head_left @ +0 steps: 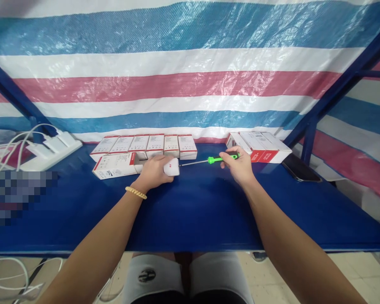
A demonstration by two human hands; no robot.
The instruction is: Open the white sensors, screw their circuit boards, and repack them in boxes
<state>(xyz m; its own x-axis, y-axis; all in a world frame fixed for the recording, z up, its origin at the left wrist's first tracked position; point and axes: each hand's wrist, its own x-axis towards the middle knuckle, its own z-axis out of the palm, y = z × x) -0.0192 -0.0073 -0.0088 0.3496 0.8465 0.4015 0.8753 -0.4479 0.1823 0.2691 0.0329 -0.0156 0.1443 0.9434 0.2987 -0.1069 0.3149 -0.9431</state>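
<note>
My left hand [155, 172] is wrapped round a small white plastic device [172, 167] with a tiny red mark on it. A screwdriver [215, 159] with a bright green and black handle is gripped in my right hand [240, 164]. Its thin metal shaft points left, and the tip meets or nearly meets the device's right end; exact contact cannot be made out. Just left of my left hand lies an opened white and red box [115, 165], its near end partly behind my fingers. A yellow twisted band circles my left wrist.
Behind my hands stands a row of several white and red boxes [139, 144]. More boxes [262, 145] sit at the back right, beside a black phone [300, 168]. A white power strip [52, 154] with plugged-in chargers and cables lies at the left. Striped sheeting [177, 88] hangs behind the blue table [193, 219].
</note>
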